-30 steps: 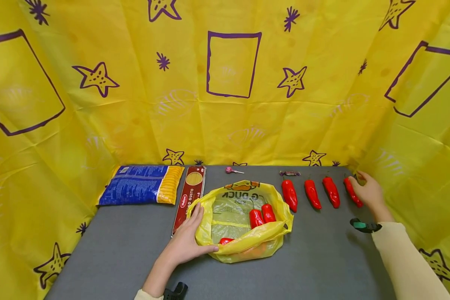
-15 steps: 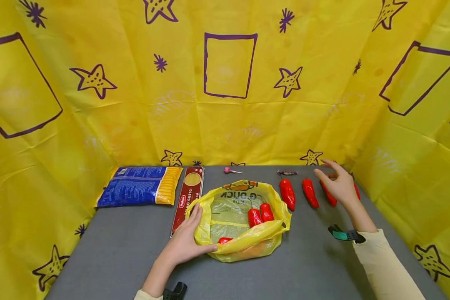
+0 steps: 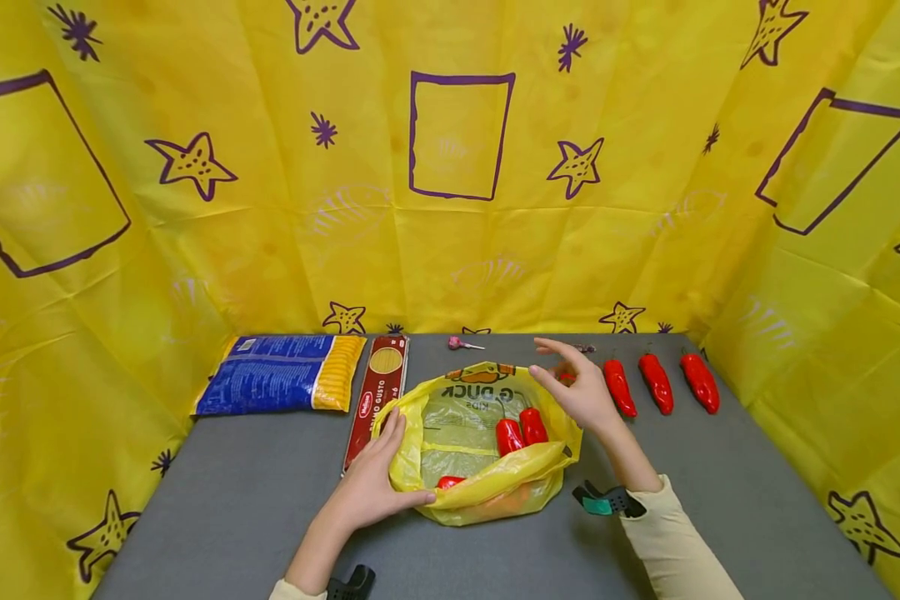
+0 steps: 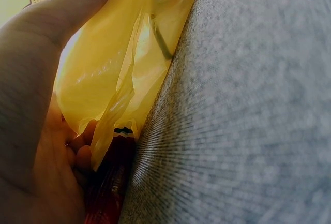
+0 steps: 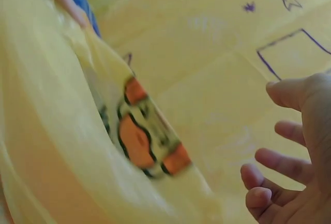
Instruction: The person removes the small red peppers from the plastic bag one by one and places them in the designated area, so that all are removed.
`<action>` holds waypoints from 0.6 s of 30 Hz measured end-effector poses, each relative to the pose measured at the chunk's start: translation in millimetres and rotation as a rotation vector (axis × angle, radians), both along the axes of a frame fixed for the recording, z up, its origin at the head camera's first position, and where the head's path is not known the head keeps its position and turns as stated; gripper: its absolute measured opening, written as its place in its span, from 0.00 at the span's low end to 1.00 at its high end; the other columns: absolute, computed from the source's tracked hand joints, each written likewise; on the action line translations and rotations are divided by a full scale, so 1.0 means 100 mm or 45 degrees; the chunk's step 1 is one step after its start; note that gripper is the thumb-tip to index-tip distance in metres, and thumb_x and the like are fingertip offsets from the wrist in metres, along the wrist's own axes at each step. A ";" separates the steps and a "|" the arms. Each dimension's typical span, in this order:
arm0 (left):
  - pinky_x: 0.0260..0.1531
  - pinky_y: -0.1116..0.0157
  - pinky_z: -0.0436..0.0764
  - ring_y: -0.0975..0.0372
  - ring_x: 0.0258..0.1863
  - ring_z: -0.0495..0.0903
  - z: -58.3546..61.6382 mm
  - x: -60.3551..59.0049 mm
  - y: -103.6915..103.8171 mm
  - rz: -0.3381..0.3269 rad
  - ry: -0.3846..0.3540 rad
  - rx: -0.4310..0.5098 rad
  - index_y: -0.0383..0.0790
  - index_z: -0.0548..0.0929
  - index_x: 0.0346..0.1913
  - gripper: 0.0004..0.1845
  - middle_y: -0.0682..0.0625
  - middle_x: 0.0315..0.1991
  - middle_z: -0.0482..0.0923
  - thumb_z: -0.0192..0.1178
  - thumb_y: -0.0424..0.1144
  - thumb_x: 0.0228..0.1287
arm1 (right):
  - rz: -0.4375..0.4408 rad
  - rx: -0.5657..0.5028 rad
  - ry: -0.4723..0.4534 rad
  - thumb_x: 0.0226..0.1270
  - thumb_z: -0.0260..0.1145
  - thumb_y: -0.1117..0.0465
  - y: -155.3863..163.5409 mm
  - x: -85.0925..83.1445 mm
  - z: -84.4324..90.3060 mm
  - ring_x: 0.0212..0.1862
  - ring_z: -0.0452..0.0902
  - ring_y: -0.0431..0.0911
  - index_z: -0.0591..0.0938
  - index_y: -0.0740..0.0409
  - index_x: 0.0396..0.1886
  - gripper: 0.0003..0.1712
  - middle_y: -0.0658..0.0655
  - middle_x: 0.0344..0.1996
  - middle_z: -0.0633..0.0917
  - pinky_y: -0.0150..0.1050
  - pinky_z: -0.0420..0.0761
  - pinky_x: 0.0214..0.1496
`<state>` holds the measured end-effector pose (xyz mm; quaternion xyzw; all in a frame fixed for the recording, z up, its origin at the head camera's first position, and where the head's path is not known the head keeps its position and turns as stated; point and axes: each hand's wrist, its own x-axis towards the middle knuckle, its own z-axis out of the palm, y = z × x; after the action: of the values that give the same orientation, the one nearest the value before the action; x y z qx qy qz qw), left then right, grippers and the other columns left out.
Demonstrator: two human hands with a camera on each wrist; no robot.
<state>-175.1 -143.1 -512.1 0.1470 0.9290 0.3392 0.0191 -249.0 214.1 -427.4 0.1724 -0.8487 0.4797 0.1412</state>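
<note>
A yellow plastic bag (image 3: 487,500) with a duck print stands with its mouth open toward me. Two red peppers (image 3: 508,437) show inside at the right, with a bit of red (image 3: 450,482) by the near rim. My left hand (image 3: 371,475) rests against the bag's left side, thumb spread at the near rim, fingers along the outside. My right hand (image 3: 581,396), with nothing in it, hovers at the bag's right rim, thumb and fingers apart. Behind it one red pepper is mostly hidden. To its right lie three more, the rightmost pepper (image 3: 699,382) included.
A blue-and-yellow packet (image 3: 277,372) lies at the back left. Beside it, a red spaghetti box (image 3: 371,408) is partly behind my left hand. A pink lollipop (image 3: 457,342) and a wrapped candy (image 3: 587,348) lie along the back edge, before a yellow cloth wall (image 3: 450,258).
My right hand has left the rightmost pepper and swept leftward over the row to the bag's right rim. The left hand stays at the bag.
</note>
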 end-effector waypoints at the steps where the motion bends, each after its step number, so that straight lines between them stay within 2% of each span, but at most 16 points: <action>1: 0.75 0.30 0.55 0.39 0.82 0.55 0.00 0.00 0.00 0.000 0.000 -0.001 0.40 0.50 0.87 0.72 0.47 0.88 0.41 0.77 0.72 0.47 | 0.024 -0.001 0.000 0.77 0.70 0.58 -0.06 0.00 -0.01 0.43 0.84 0.54 0.79 0.51 0.73 0.27 0.65 0.63 0.83 0.37 0.80 0.33; 11: 0.76 0.30 0.55 0.39 0.82 0.56 0.01 -0.01 -0.01 0.011 0.001 -0.003 0.41 0.50 0.87 0.72 0.48 0.88 0.40 0.77 0.73 0.47 | 0.201 -0.078 -0.072 0.75 0.72 0.57 -0.55 0.00 -0.05 0.45 0.84 0.52 0.83 0.48 0.69 0.24 0.63 0.63 0.84 0.39 0.84 0.40; 18: 0.75 0.30 0.57 0.39 0.82 0.56 0.00 0.00 0.00 0.017 0.003 -0.005 0.42 0.51 0.87 0.72 0.48 0.88 0.41 0.76 0.74 0.47 | 0.308 -0.123 -0.073 0.74 0.72 0.60 -0.70 0.02 -0.14 0.40 0.84 0.53 0.84 0.57 0.67 0.24 0.65 0.61 0.84 0.36 0.79 0.33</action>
<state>-174.7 -143.2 -512.1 0.1410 0.9306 0.3375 0.0161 -247.2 144.6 -441.3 0.2528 -0.8012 0.5383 0.0663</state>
